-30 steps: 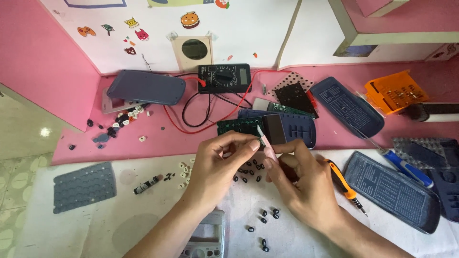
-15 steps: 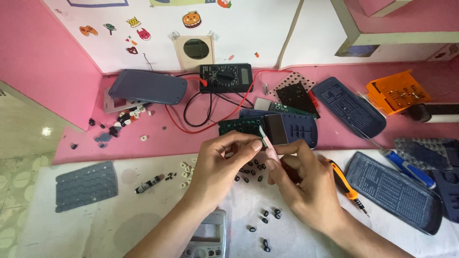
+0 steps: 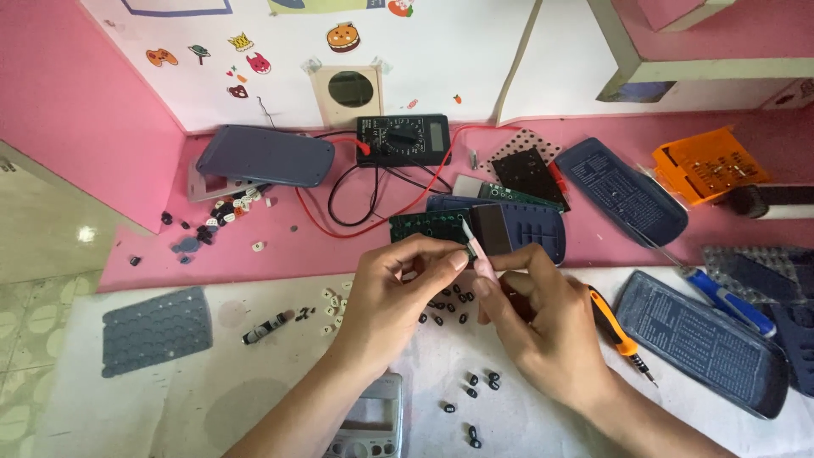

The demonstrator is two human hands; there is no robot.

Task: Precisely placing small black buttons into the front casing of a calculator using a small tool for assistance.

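Clearly, most of the risk lies in how many small loose parts are spread about. At the far left a grey rubber keypad mat [image 3: 156, 329] lies flat on the white surface [image 3: 254, 399], and above it a scatter of tiny key caps [image 3: 227, 212] sits beside a blue-grey calculator shell [image 3: 263, 156]; any of these could be swept off the edge by a careless forearm. A small cylindrical part [image 3: 264, 326] and a few white key caps [image 3: 332, 298] lie just left of the left hand [image 3: 398, 297] and could be nudged away if that wrist is shifted.

The left hand is pinched narrow, thumb and forefinger closed on something too small to be made out. It meets the right hand [image 3: 543, 326], whose grip is closed around pink tweezers [image 3: 476, 246], tips raised toward the left fingertips. The held piece, if one is there, could be flicked away should the tweezers be squeezed too hard or slip; a dropped piece would be hard to tell apart from the black key caps [image 3: 449, 301] lying directly beneath both hands.

Behind the hands a green circuit board [image 3: 428, 225] rests near the red and black leads of a multimeter [image 3: 403, 140]; the leads could be snagged. Just right of the right wrist an orange-handled screwdriver [image 3: 617, 329] lies close enough to be knocked, and further right a blue back cover [image 3: 704, 343] overhangs the near edge of the view.
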